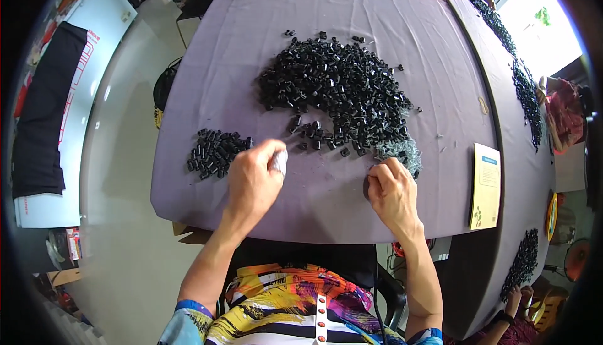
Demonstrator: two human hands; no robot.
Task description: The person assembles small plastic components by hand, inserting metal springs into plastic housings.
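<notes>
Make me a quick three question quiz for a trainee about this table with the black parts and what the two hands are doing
1. True or false: the large pile of black parts lies farther from the person than the small pile.
2. Which hand has a small pale object at its fingertips? A) left hand B) right hand
3. Fill in: the yellow card lies to the person's ____ on the purple cloth.

Key: 1 true; 2 A; 3 right.
</notes>
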